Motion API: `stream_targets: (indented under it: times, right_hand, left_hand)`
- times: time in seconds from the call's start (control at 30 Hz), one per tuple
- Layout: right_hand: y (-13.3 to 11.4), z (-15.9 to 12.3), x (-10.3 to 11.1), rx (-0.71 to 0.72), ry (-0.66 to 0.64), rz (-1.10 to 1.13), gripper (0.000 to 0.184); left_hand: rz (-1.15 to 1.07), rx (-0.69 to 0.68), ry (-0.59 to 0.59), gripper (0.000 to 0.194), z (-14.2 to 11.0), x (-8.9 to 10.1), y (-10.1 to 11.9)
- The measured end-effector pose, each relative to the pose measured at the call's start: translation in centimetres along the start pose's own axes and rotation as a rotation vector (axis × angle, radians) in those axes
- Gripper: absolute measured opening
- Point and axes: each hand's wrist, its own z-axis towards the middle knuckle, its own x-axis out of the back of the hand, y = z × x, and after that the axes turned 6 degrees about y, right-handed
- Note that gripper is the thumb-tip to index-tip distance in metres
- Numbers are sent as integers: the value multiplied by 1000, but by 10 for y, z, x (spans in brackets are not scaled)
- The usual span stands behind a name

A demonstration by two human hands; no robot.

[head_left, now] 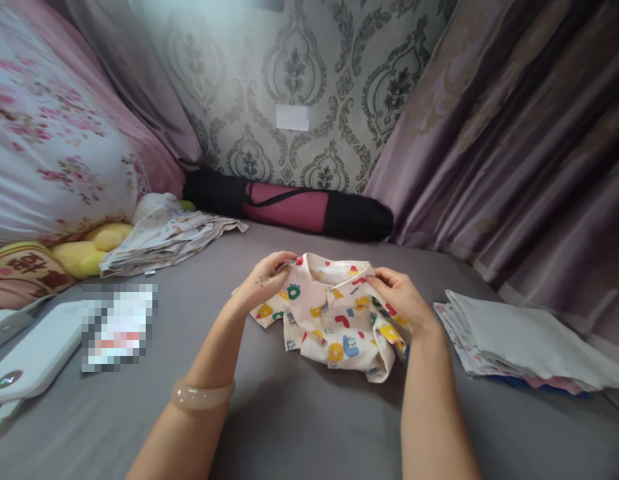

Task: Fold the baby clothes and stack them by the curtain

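Note:
A small white shirt (339, 320) with red, yellow, green and blue printed shapes hangs in loose folds between my hands, over the grey bed sheet (299, 413). My left hand (268, 279) pinches it at the shoulder beside the neckline. On the other shoulder, my right hand (400, 297) is closed on the cloth with thumb and fingers. The collar opening faces up, and the shirt's lower part is crumpled towards me. Part of the right sleeve is hidden behind my right hand and wrist.
Folded cloths (534, 340) lie stacked at the right, and more folded cloth (169, 233) at the left. A black and maroon long bag (289, 203) lies along the wall. A white power bank (44, 347), a blurred packet (120, 327) and a yellow plush (84, 257) are on the left.

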Motion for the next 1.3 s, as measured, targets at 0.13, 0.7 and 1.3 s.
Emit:
stream_targets:
  times: [0.13, 0.7, 1.3]
  right_hand:
    - [-8, -3, 2, 17, 35, -24, 46]
    - [-22, -18, 24, -55, -59, -145, 43]
    - [-88, -43, 23, 520, 430, -1122, 41]
  left_hand:
    - [-40, 45, -25, 38, 0, 2, 5]
    - [-111, 48, -385, 36, -7, 15, 8]
    - [620, -471, 393, 34, -10, 18, 54]
